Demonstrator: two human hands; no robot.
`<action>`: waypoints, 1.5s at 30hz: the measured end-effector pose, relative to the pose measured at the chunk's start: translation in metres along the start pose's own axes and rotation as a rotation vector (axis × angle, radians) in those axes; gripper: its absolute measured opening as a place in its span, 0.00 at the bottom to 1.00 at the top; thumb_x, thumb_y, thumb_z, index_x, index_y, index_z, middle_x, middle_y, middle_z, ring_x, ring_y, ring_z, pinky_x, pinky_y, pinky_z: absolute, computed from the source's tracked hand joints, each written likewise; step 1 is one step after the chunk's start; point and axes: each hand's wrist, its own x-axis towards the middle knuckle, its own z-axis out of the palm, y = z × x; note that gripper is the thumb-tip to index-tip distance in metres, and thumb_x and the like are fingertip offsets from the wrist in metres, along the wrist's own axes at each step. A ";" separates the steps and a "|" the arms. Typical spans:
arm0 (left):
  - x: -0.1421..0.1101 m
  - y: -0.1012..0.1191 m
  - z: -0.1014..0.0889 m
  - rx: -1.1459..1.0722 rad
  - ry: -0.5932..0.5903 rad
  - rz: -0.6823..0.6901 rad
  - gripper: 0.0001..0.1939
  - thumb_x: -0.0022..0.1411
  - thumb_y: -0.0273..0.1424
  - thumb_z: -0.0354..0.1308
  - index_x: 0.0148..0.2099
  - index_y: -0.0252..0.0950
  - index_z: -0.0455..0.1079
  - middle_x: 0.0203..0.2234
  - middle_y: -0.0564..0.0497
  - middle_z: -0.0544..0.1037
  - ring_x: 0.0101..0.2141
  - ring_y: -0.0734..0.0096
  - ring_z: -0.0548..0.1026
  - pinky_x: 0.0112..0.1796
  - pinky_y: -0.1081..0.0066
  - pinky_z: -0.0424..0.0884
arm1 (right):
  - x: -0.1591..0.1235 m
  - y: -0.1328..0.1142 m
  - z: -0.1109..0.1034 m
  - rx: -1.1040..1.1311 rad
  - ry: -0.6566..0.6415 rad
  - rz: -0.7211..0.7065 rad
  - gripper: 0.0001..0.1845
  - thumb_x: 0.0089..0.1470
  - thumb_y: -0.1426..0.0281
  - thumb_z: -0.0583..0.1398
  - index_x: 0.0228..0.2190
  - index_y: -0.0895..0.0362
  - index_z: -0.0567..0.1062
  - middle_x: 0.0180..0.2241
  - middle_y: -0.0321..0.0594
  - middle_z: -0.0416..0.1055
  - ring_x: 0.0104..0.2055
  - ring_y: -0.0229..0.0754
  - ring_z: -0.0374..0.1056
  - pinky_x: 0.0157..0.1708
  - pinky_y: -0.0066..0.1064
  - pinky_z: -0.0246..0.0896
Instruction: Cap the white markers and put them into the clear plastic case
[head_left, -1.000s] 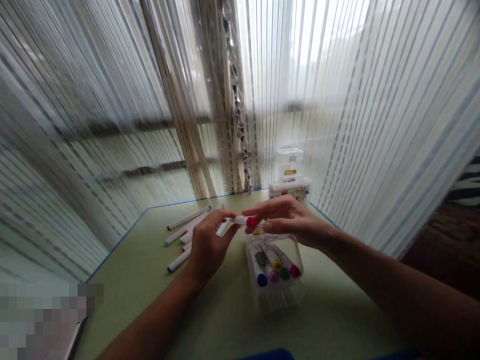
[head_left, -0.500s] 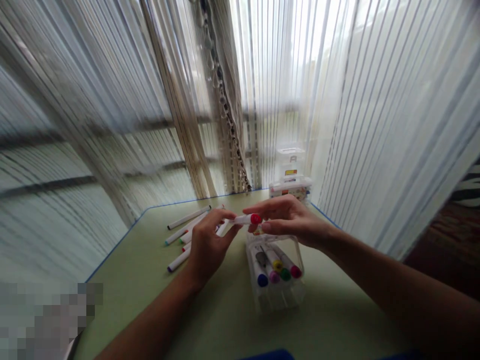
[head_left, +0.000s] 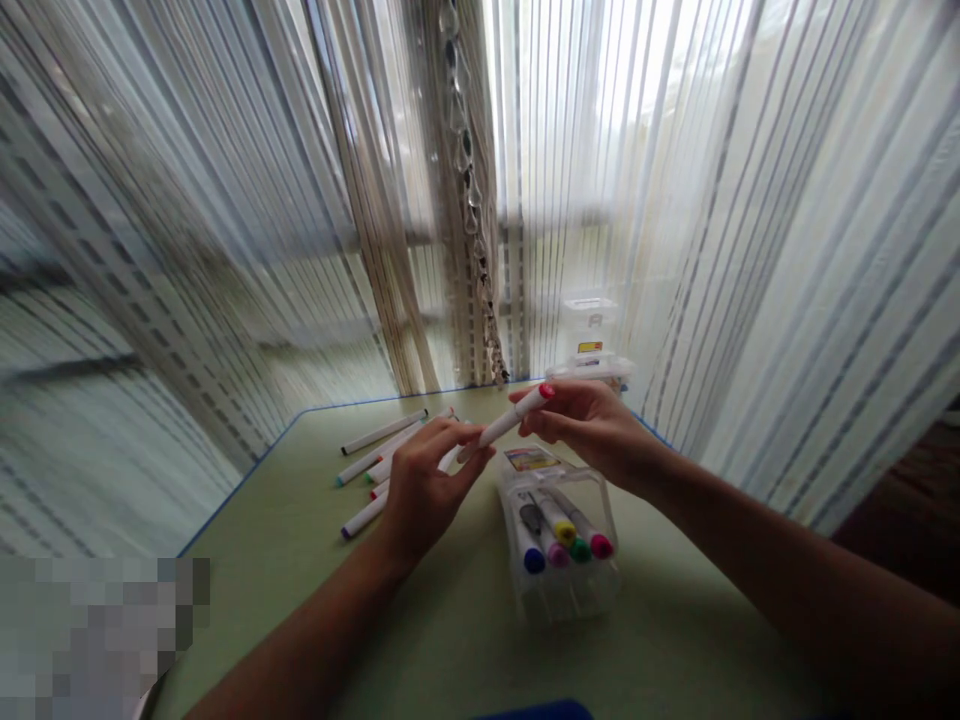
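Note:
A white marker with a red cap (head_left: 514, 416) is held at a slant above the table, its red end up and to the right. The lower end sits between the thumb and index finger of my left hand (head_left: 429, 485), which is closed on it. My right hand (head_left: 592, 425) has its fingers around the marker near the red cap. Below my right hand is a clear plastic case (head_left: 566, 597) holding several markers (head_left: 564, 532) with blue, yellow, green and pink ends. Several loose white markers (head_left: 385, 431) lie beyond my left hand, partly hidden by it.
More clear plastic boxes (head_left: 590, 367) stand at the far edge of the green table (head_left: 300, 610), partly behind my right hand. String curtains (head_left: 420, 200) hang just past the table. A blue object (head_left: 536, 710) shows at the bottom edge.
The marker has tilted from nearly level to slanting, its red end rising to the right. My right fingers have closed in around it. The view has shifted slightly.

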 end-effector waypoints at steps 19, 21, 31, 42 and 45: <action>-0.001 0.004 -0.002 0.010 0.034 -0.027 0.06 0.64 0.30 0.61 0.43 0.36 0.74 0.32 0.52 0.79 0.30 0.72 0.75 0.36 0.73 0.70 | 0.004 0.007 -0.008 -0.056 0.172 -0.050 0.09 0.49 0.67 0.70 0.30 0.58 0.79 0.23 0.33 0.70 0.21 0.29 0.57 0.20 0.23 0.49; 0.000 0.004 -0.003 0.014 0.041 -0.023 0.06 0.65 0.30 0.60 0.44 0.35 0.73 0.32 0.52 0.79 0.30 0.72 0.74 0.35 0.73 0.69 | 0.003 0.006 -0.007 -0.064 0.183 -0.056 0.09 0.48 0.67 0.71 0.31 0.58 0.79 0.22 0.32 0.69 0.21 0.29 0.57 0.19 0.23 0.49; 0.000 0.001 -0.008 -0.029 0.031 -0.100 0.12 0.72 0.34 0.50 0.45 0.34 0.72 0.35 0.48 0.79 0.36 0.68 0.76 0.38 0.70 0.68 | 0.002 0.003 -0.005 -0.159 0.204 -0.090 0.13 0.47 0.66 0.72 0.35 0.58 0.80 0.22 0.32 0.69 0.20 0.30 0.60 0.18 0.24 0.53; -0.001 0.004 -0.010 -0.042 -0.029 -0.136 0.19 0.73 0.38 0.45 0.37 0.35 0.73 0.24 0.52 0.74 0.26 0.70 0.71 0.30 0.71 0.64 | 0.000 0.000 -0.007 -0.133 0.115 -0.024 0.12 0.52 0.64 0.69 0.35 0.60 0.80 0.27 0.40 0.77 0.20 0.31 0.64 0.18 0.25 0.58; -0.002 0.001 -0.010 -0.013 -0.038 -0.124 0.20 0.73 0.39 0.44 0.35 0.35 0.73 0.22 0.52 0.73 0.24 0.71 0.70 0.29 0.72 0.63 | 0.000 -0.001 -0.005 -0.133 0.125 -0.011 0.12 0.53 0.63 0.68 0.33 0.60 0.80 0.27 0.41 0.77 0.20 0.32 0.65 0.19 0.25 0.60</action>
